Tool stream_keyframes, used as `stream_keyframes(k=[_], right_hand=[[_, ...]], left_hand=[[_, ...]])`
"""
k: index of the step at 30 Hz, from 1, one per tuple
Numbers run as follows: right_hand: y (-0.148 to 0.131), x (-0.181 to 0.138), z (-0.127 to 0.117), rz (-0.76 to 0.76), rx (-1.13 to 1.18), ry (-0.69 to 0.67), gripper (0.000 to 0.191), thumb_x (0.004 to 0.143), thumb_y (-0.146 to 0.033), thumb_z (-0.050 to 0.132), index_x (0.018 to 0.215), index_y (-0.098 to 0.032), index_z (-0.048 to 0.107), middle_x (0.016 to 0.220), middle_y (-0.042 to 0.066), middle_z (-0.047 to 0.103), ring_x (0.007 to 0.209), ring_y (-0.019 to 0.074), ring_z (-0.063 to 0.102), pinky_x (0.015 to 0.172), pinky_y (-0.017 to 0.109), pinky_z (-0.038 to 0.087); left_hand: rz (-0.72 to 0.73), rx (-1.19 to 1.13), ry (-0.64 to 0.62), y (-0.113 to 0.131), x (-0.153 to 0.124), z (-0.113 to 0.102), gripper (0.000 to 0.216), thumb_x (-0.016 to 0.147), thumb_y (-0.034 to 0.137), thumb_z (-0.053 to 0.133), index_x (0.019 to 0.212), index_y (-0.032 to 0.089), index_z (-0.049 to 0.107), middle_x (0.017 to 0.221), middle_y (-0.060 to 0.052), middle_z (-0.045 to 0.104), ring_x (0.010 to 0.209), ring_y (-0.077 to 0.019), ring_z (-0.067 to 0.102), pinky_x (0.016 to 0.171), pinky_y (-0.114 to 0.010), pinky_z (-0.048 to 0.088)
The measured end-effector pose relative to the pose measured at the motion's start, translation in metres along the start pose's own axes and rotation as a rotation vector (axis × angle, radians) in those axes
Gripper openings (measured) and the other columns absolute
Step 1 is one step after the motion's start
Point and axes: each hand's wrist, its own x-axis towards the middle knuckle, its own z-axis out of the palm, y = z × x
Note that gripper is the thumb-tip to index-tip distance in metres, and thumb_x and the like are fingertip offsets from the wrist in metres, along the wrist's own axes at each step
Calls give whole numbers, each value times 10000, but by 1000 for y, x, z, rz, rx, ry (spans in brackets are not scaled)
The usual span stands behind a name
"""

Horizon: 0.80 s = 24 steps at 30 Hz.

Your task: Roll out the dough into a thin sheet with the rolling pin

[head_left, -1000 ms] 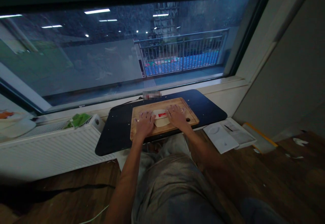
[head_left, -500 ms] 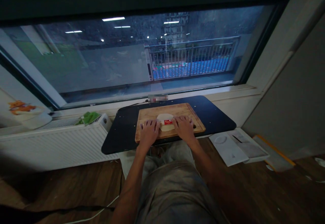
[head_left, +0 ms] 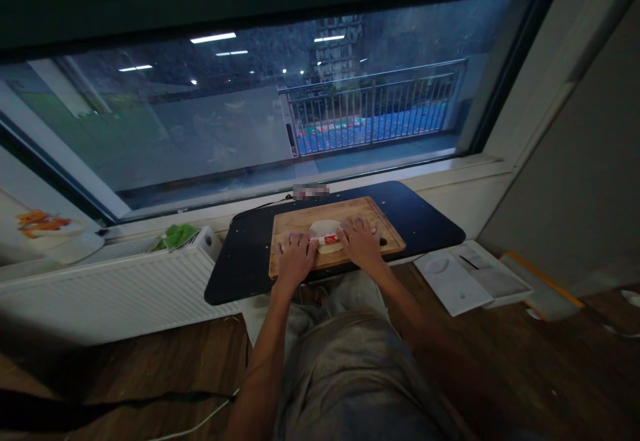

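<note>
On a wooden cutting board lies a flat, pale round of dough. Across the dough rests a rolling pin with a red and white label around its middle. My left hand lies over the pin's left end, palm down, fingers curved over it. My right hand covers the right end the same way, near the board's dark hole. Both ends of the pin are mostly hidden under my hands. The dough shows on the far and near sides of the pin.
The board sits on a small black table against the window sill. A white radiator with a green cloth-like item stands left. At right, a white open box is low down. A pale cable runs across the floor.
The view has shifted slightly. The rolling pin and both hands have come a little nearer to me over the dough; both hands stay on the pin.
</note>
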Motion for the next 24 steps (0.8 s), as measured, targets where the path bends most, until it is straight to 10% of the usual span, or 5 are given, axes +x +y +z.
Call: stream_keyframes(k=[10,24], right_hand=[[3,48,2,-18,-64,-136,486,1208,-446,364,1358,-247,781,1414,151,750,1346,345,586,1129,541,418],[-4,-47,-7,-25,-7,43,424,1178,-444,443,1451,-266,714,1498,162,715,1433,365,526,1193,595,372]], left_hand=[[3,23,-50,-2,39,-1,515,1201,450,322,1582,283,626,1574,-157,654,1493,-374,528,1239,-703,411],[-42,43,97,11,-37,3,483,1177,511,402,1508,304,686,1533,-143,687,1482,-366,547,1268,-630,392]])
